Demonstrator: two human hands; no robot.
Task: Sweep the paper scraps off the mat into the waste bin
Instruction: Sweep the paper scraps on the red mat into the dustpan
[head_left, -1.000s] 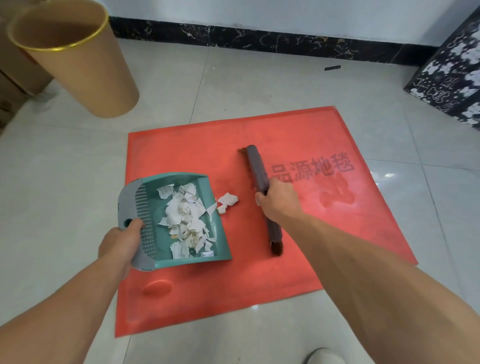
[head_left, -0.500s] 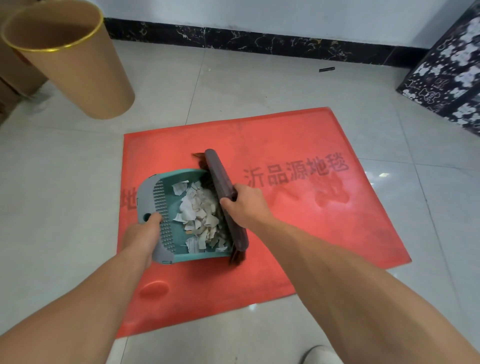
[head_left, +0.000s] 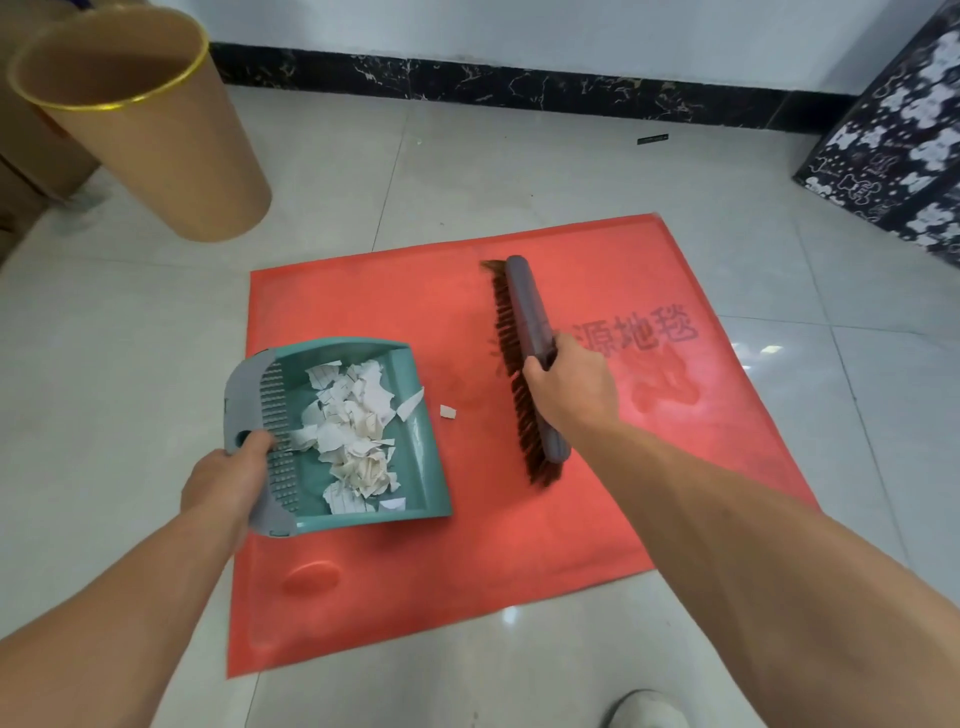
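A person crouched over a red mat (head_left: 519, 545) works a hand brush (head_left: 524, 332) and a teal dustpan (head_left: 415, 457), with most of the torn paper scraps (head_left: 353, 415) already heaped inside the pan. The left hand (head_left: 228, 478) is closed around the pan's grey handle at its back edge, which appears to keep the open lip down on the mat and facing right, toward the brush, so that swept paper can slide straight in. The right hand (head_left: 569, 389) is clamped on the brush's grey back near its middle, with the stiff brown bristles turned toward the pan and the brush lying well to the right of it. One small scrap (head_left: 448, 411) sits loose on the mat just beside the pan's lip, between pan and brush, and one larger piece rests across the lip itself. The scraps are thin, white, ruled and ragged-edged, light enough to scatter if the pan is jolted. The pan is smooth moulded plastic with a row of comb teeth beside the handle; the mat is a thin, flexible sheet bearing faint dark printed characters and a few shallow dents. The waste bin (head_left: 156, 140), a tapered tan tub with a gold rim, stands on the glossy tiled floor (head_left: 519, 171) beyond the mat's far left corner, well apart from the pan and not yet used.
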